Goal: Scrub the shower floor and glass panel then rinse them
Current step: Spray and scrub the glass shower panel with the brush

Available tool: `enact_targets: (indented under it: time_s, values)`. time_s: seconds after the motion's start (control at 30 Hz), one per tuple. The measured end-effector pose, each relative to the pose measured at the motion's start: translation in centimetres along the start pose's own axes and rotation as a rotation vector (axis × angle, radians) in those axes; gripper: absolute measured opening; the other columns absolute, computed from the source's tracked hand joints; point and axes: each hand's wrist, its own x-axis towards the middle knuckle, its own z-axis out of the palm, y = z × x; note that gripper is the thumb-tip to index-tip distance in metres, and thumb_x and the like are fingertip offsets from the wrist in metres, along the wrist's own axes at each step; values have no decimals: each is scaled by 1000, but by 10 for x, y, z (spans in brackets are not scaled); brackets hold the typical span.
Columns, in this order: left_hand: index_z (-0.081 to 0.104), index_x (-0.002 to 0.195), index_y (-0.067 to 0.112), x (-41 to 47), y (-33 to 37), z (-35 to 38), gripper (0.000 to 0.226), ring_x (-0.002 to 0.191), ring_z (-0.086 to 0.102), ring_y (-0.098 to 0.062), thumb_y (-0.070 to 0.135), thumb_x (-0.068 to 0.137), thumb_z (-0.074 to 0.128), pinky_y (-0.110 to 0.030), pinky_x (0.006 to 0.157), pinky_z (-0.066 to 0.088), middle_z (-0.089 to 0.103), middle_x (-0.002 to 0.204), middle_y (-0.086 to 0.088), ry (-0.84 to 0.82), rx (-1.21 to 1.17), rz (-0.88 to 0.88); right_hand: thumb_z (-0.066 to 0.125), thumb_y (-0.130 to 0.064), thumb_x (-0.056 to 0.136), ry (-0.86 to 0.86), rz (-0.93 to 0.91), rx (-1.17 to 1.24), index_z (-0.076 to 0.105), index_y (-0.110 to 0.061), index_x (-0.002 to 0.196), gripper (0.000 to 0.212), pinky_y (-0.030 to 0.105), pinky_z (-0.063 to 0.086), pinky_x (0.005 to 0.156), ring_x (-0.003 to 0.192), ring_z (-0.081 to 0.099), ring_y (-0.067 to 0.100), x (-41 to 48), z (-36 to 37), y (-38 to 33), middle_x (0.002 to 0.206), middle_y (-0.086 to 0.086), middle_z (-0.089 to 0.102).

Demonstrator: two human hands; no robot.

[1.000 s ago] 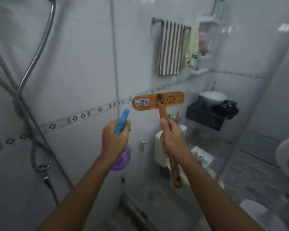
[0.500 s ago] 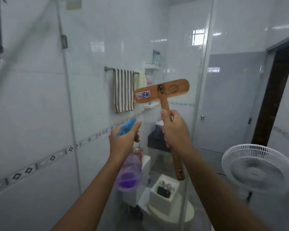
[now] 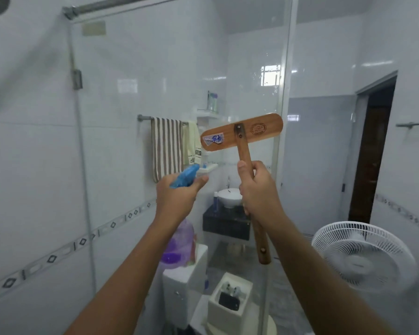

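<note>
The clear glass panel [image 3: 136, 97] of the shower stands right in front of me, framed by a metal rail on top and an edge strip at the right. My left hand [image 3: 177, 197] grips a spray bottle [image 3: 179, 245] with a blue trigger head and purple liquid, its nozzle aimed at the glass. My right hand [image 3: 259, 192] holds the wooden handle of a scrub brush [image 3: 242, 135], whose flat wooden head is raised crosswise close to the glass. The shower floor is out of view.
Through the glass I see a striped towel [image 3: 167, 146] on a rail, a white basin [image 3: 230, 198] on a dark counter, a toilet tank [image 3: 179, 281] and a white box [image 3: 230, 298]. A white fan [image 3: 363, 255] stands at the right near a dark doorway [image 3: 373, 153].
My view has swung up and to the right, from the shower hose and tiled wall to the upper glass panel. Both hands keep their grips and have risen with it.
</note>
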Motion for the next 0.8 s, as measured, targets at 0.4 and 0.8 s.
enact_targets:
  time_s: [0.4, 0.8]
  values:
    - [65, 78, 19, 19, 4, -26, 27, 64, 67, -15, 42, 78, 80, -29, 67, 58, 66, 70, -2, -136, -50, 143, 42, -49, 105, 140, 24, -8, 54, -24, 107, 28, 22, 49, 59, 63, 56, 8, 3, 25, -11, 76, -5, 56]
    - [63, 76, 20, 34, 8, -45, 28, 60, 62, -17, 42, 78, 81, -23, 61, 53, 65, 72, -8, -107, -153, 132, 41, -49, 105, 217, 21, -67, 53, -25, 106, 27, 41, 58, 68, 65, 56, 15, -5, 43, -38, 74, 1, 57]
